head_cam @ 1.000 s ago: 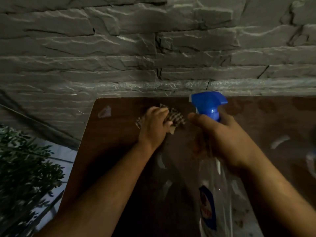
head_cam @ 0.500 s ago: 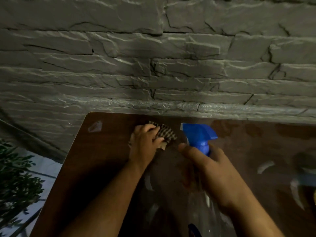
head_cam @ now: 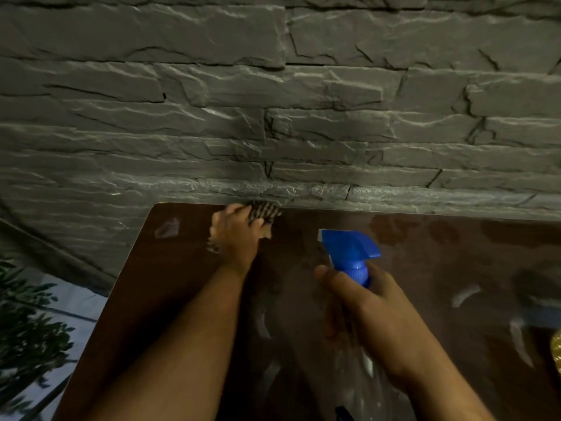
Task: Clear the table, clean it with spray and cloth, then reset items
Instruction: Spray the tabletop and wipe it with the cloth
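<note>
A grey stone wall (head_cam: pixel 273 101) fills the top of the frame, and my brown table (head_cam: pixel 455 268) sits right against it. My left hand (head_cam: pixel 235 235) is curled tight on the checked cloth (head_cam: pixel 264 211), pressed down at the table's far edge, touching the wall, left of the middle. My right hand (head_cam: pixel 373 311), lower and right of the middle, is wrapped around the spray bottle (head_cam: pixel 349 253). Its blue top points left. Green leaves (head_cam: pixel 27 338) show at the lower left.

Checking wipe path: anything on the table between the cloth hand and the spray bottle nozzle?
Nothing. In the head view, only bare brown table separates the left hand on the cloth from the spray bottle nozzle.
</note>
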Demonstrator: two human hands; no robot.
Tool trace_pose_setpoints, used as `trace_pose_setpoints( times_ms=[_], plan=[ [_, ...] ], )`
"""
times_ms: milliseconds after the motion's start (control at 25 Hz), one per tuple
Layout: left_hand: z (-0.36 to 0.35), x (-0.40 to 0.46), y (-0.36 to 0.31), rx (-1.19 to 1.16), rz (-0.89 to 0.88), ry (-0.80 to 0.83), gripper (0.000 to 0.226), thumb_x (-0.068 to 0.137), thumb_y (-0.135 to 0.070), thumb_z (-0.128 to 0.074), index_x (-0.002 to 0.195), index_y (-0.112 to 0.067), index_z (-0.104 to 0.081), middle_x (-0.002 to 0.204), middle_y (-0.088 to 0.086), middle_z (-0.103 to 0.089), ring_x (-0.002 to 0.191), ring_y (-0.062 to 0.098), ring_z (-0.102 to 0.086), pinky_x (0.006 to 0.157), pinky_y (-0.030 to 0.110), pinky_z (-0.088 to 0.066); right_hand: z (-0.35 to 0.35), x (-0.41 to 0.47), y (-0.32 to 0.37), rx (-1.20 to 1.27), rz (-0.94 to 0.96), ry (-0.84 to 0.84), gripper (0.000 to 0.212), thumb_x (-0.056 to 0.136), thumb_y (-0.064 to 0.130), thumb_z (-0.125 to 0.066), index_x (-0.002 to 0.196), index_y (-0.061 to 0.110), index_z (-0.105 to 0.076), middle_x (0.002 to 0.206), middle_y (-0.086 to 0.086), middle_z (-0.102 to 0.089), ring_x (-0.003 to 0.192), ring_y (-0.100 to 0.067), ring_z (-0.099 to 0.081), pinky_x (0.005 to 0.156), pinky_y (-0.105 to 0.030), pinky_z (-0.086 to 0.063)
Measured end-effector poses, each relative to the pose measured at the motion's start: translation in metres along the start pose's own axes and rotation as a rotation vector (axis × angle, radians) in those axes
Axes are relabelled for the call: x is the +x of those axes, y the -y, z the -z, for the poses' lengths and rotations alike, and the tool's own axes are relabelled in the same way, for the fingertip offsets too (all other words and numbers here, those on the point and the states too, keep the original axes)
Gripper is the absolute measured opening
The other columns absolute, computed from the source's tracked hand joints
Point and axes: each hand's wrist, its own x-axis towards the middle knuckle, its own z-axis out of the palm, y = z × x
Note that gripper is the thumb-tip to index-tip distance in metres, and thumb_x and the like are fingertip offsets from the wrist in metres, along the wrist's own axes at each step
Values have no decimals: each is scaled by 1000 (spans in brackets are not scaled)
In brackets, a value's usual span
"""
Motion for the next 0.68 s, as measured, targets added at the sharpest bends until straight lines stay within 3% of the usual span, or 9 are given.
trace_pose_setpoints(
  times_ms=[120, 200, 280, 400, 560, 640, 680],
  plan=[
    [-24, -34, -38, -96, -342, 206, 39, 84, -26, -65, 122, -16, -65, 128, 0, -58, 115, 26, -46, 97, 40, -37, -5, -1, 0, 20, -11, 8, 40, 75, 45, -65, 89, 8, -58, 60, -11, -59, 53, -23, -55, 55, -36, -48],
    [-20, -50, -13, -140, -524, 267, 42, 80, -25, -68, 121, -17, -66, 125, -1, -60, 115, 22, -47, 98, 45, -39, -3, -5, 1, 15, -20, 19, 39, 75, 45, -65, 90, 9, -60, 60, -11, -60, 52, -22, -56, 53, -32, -48],
    [-11, -25, 7, -110, -482, 186, 44, 80, -27, -71, 123, -19, -64, 126, -1, -59, 117, 22, -46, 101, 43, -39, 4, -6, 2, 2, -12, -9, 37, 76, 44, -66, 88, 9, -59, 58, -9, -61, 51, -20, -56, 53, -32, -47],
    [-5, 12, -4, -51, -267, 145, 43, 82, -28, -71, 122, -16, -65, 127, 3, -59, 117, 27, -49, 99, 38, -38, 10, -5, 2, -45, 13, -38, 35, 80, 43, -65, 87, 9, -58, 58, -10, -62, 48, -16, -55, 52, -30, -46],
    [7, -57, 9, -104, -597, 418, 39, 82, -31, -67, 121, -25, -65, 123, -10, -56, 115, 13, -43, 102, 28, -34, 15, -14, 3, 1, -6, -25, 36, 81, 42, -64, 90, 8, -57, 61, -13, -64, 47, -17, -56, 49, -27, -47],
    [26, -66, 42, -144, -608, 373, 39, 82, -31, -64, 121, -27, -65, 124, -13, -54, 117, 9, -40, 103, 25, -32, 17, -16, 1, -2, -19, -32, 38, 79, 44, -64, 92, 9, -57, 61, -13, -64, 48, -19, -57, 53, -31, -48],
    [27, -48, 50, -135, -524, 309, 39, 83, -29, -66, 122, -26, -64, 126, -9, -55, 119, 13, -41, 103, 29, -34, 17, -15, 0, -11, -16, -32, 38, 78, 45, -63, 93, 10, -57, 61, -12, -64, 48, -18, -57, 54, -31, -49]
  ],
)
